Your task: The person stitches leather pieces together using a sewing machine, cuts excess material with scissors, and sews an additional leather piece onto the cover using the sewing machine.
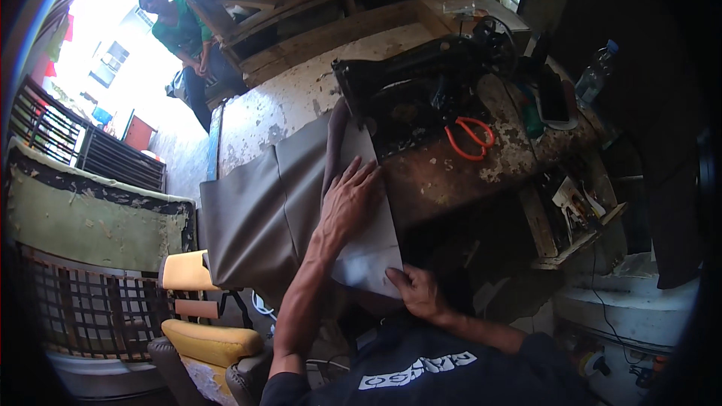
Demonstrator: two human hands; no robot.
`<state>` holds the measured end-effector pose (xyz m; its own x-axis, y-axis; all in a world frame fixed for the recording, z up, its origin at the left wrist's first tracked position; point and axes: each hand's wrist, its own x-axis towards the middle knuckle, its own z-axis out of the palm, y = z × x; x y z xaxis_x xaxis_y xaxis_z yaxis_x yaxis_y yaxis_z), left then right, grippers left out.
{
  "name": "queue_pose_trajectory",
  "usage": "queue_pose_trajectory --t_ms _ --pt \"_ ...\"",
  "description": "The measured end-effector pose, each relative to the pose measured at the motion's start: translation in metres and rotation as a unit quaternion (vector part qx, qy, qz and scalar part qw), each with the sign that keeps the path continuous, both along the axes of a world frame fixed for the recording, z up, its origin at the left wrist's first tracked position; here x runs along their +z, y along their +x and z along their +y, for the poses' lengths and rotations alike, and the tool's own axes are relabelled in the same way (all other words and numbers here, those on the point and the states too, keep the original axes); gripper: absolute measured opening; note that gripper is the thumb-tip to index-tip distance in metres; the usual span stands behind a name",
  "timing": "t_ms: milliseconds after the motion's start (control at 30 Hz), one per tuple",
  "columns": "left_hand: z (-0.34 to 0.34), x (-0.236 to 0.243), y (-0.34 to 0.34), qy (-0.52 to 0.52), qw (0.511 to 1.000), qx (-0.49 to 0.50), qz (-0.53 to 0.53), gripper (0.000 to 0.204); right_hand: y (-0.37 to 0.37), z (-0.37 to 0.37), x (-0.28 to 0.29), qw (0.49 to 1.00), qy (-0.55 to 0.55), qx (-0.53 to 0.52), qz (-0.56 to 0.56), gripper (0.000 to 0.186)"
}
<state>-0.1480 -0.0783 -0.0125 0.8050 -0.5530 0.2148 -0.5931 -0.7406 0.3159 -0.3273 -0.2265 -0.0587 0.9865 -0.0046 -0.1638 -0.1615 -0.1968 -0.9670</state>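
Observation:
A large grey-brown sheet of leather-like upholstery material (248,207) hangs over the front of the worktable, with a seam across it and its paler strip along the right edge. My left hand (346,201) lies flat on this sheet, fingers stretched toward the sewing machine. At the sheet's near right corner, my right hand (420,291) pinches the edge, thumb on top and the other fingers mostly hidden. The far end of the sheet lies by the needle end of a black sewing machine (421,68). Scissors with orange handles (470,137) rest beside the machine, blades partly hidden.
On the worn worktable (278,116) lies a phone (553,103), with a plastic bottle (594,74) beyond it. An open drawer (575,210) of small items juts out at right. Yellow foam seat parts (210,338) stand at lower left. Another person (184,37) sits at the far left.

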Motion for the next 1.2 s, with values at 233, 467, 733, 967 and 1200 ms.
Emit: queue_pose_trajectory --t_ms 233,467,733,967,1200 --pt "-0.002 -0.016 0.005 0.02 0.998 0.019 0.057 0.053 0.001 -0.026 -0.006 0.998 -0.033 0.025 0.045 0.04" --pt "0.006 -0.029 0.004 -0.005 0.999 0.03 0.04 0.054 0.067 -0.061 0.019 0.982 -0.146 0.089 -0.086 0.029" --pt "-0.002 -0.028 0.006 -0.032 0.999 0.007 0.028 0.054 0.361 -0.057 -0.02 0.831 -0.435 0.021 -0.345 0.03" --pt "0.002 -0.03 0.004 -0.032 0.998 0.021 0.044 0.056 0.419 -0.035 -0.065 0.759 -0.486 0.054 -0.43 0.029" --pt "-0.003 -0.03 0.008 -0.032 0.998 0.025 0.055 0.057 0.44 -0.043 -0.098 0.729 -0.463 -0.018 -0.504 0.03"
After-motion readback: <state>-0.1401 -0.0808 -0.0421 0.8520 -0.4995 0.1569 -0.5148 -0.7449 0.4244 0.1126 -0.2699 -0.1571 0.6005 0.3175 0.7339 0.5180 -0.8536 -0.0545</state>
